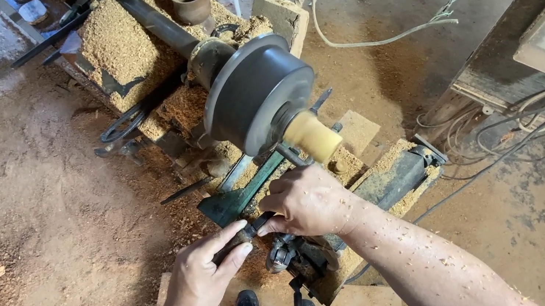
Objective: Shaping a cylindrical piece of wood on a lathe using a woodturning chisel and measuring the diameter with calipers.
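Pale wooden blank (313, 136) spinning-mounted just up and right of both hands, dark tool (245, 232) running left-to-right between them, right hand (307, 203) nearer, left hand (201, 277) closed on handle, right gripping its front.

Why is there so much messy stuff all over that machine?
That is sawdust, heaped on the lathe bed and spilled over the floor. Flakes also stick to both arms. Nothing looks broken.
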